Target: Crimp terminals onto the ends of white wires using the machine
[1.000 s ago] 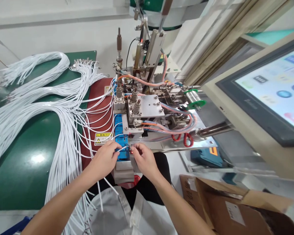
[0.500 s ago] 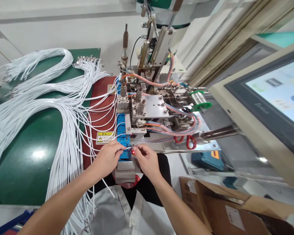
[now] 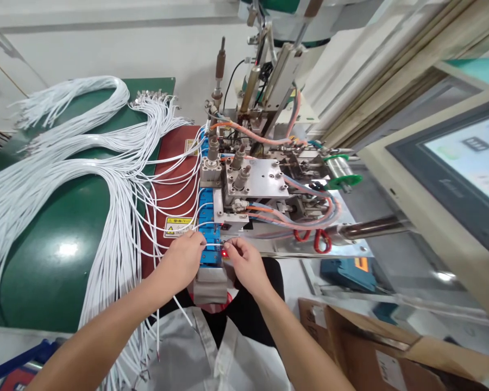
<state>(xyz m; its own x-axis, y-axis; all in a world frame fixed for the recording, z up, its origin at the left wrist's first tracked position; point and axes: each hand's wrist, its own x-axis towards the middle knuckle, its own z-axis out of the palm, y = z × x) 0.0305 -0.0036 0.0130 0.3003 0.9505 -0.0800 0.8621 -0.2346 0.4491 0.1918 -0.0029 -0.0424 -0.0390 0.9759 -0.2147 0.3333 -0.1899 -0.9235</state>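
Note:
My left hand [image 3: 183, 260] and my right hand [image 3: 246, 263] meet at the near end of a blue fixture track [image 3: 208, 222] on a small metal machine [image 3: 252, 179]. Between their fingertips they pinch the end of a thin white wire [image 3: 214, 245], just beside a glowing red light [image 3: 224, 253]. More white wires run from the blue track to the left across a dark red plate [image 3: 175, 184]. A large bundle of white wires [image 3: 65, 163] lies on the green table [image 3: 44, 271].
A touch-screen panel [image 3: 460, 168] stands at the right. An open cardboard box [image 3: 383, 347] sits at the lower right, a blue device [image 3: 350, 271] behind it. Pink and orange hoses [image 3: 301, 217] loop over the machine. A yellow warning label [image 3: 178, 226] is on the red plate.
The view has shifted, so the machine sits further right and lower in frame. Both hands stay at the near end of the blue track, holding the wire end close to the red light.

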